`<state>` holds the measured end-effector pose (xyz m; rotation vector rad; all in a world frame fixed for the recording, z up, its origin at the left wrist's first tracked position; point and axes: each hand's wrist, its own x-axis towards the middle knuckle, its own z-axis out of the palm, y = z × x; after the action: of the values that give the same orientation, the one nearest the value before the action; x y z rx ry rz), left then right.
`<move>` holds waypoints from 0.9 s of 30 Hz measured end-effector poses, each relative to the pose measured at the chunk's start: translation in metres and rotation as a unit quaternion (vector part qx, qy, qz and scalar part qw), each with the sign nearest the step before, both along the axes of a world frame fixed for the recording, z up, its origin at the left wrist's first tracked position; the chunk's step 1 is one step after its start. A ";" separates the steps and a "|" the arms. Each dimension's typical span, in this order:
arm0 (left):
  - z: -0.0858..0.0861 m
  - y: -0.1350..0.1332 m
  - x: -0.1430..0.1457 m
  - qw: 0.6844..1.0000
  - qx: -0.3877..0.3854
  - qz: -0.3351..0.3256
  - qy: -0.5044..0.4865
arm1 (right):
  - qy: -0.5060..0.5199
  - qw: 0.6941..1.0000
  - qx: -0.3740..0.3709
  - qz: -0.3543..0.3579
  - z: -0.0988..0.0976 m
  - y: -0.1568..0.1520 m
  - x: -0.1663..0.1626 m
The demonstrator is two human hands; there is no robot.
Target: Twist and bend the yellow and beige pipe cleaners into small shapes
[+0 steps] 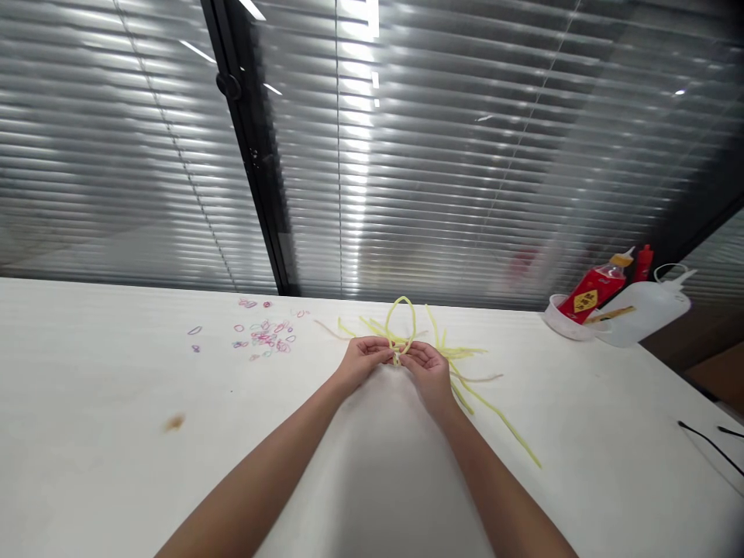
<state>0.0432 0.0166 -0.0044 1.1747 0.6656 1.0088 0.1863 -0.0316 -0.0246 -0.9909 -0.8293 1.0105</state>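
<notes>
My left hand (364,358) and my right hand (428,367) meet over the white table (116,434), fingers pinched together on a yellow cord bent into an upright loop (401,322). The pinch point sits between both thumbs at the loop's base. More yellow strands (465,364) lie spread on the table behind and to the right of my right hand, one long strand running toward the front right.
Several small pink and purple rubber bands (264,335) lie scattered left of my hands. At the back right stand a white bowl (566,322), a red bottle (596,291) and a white plastic jug (648,310). A black cable (709,442) lies at the right edge. Window blinds rise behind the table.
</notes>
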 end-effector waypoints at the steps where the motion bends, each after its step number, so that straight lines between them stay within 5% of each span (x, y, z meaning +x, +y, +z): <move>1: 0.001 0.000 0.000 1.000 0.003 -0.003 0.002 | -0.002 1.000 -0.001 0.004 0.000 0.000 0.000; 27: -0.006 0.003 0.001 0.997 0.009 -0.071 0.011 | -0.007 0.999 -0.010 0.037 -0.007 0.002 0.001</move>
<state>0.0443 0.0192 -0.0104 1.2331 0.5815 0.8852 0.1869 -0.0300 -0.0313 -0.9918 -0.8739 1.0783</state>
